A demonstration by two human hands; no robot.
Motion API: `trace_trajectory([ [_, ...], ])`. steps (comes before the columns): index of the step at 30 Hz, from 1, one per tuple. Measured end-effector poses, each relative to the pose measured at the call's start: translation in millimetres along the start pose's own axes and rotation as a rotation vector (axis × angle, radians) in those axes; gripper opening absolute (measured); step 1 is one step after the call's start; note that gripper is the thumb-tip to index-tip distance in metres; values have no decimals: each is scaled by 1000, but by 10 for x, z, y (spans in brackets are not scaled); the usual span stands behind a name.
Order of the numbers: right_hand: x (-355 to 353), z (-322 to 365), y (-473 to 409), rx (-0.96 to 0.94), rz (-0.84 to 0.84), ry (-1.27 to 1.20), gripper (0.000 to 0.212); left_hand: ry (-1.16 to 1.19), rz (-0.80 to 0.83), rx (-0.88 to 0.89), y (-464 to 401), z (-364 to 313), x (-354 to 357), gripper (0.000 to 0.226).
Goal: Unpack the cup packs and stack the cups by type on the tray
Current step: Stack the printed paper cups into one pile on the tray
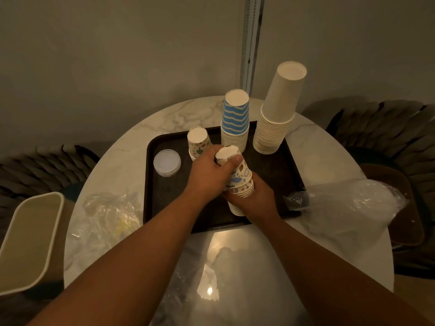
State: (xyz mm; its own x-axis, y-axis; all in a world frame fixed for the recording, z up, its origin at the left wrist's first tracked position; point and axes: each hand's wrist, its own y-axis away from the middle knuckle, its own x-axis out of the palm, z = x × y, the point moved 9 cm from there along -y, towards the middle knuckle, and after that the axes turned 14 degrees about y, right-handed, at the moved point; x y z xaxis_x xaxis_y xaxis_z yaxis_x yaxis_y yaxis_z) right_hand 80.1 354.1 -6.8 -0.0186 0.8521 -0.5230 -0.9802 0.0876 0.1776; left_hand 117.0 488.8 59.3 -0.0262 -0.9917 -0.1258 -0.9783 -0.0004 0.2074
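Marble, white with grey veins, makes up the round table I'm looking down on, and on it lies the dark brown rectangular tray. At the tray's far right corner stands the tall stack of plain cream paper cups, upside down, and just left of it the shorter stack of blue-and-white wavy-striped paper cups, also upside down. Crumpled clear plastic wrap lies on the table right of the tray, touching its right edge, and another crumpled clear bag with yellow print sits on the table to the tray's left. A beige rectangular bin stands off the table's left side.

Now the hands. I see my left hand curled round the upper part of a small stack of cartoon-printed paper cups, thumb across its top end. My right hand grips the same stack lower down, fingers wrapped round its rims. That stack is tilted, bottoms up, over the tray's near middle; whether it touches the tray I can't tell. Behind the left hand stands a second short stack of leaf-printed paper cups, upside down on the tray. Near the tray's left edge sits a small pile of clear round plastic lids.
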Motion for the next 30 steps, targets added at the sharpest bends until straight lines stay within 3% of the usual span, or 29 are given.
trace_trajectory([
  [3, -8, -28, 4, -7, -14, -13, 59, 0, -34, 41, -51, -129, -73, 45],
  [6, 8, -63, -4, -6, -3, -13, 60, 69, -169, 185, -162, -508, -355, 53],
  [10, 27, -76, -14, 25, 26, -8, 65, -129, -306, 389, -329, -1023, -720, 47],
  [26, 15, -98, -26, 32, 27, 14, 61, -564, -107, 13, -762, 74, -600, 75],
  [30, 15, -94, -26, 31, 26, 12, 69, -467, -220, 234, -490, -244, -600, 79],
])
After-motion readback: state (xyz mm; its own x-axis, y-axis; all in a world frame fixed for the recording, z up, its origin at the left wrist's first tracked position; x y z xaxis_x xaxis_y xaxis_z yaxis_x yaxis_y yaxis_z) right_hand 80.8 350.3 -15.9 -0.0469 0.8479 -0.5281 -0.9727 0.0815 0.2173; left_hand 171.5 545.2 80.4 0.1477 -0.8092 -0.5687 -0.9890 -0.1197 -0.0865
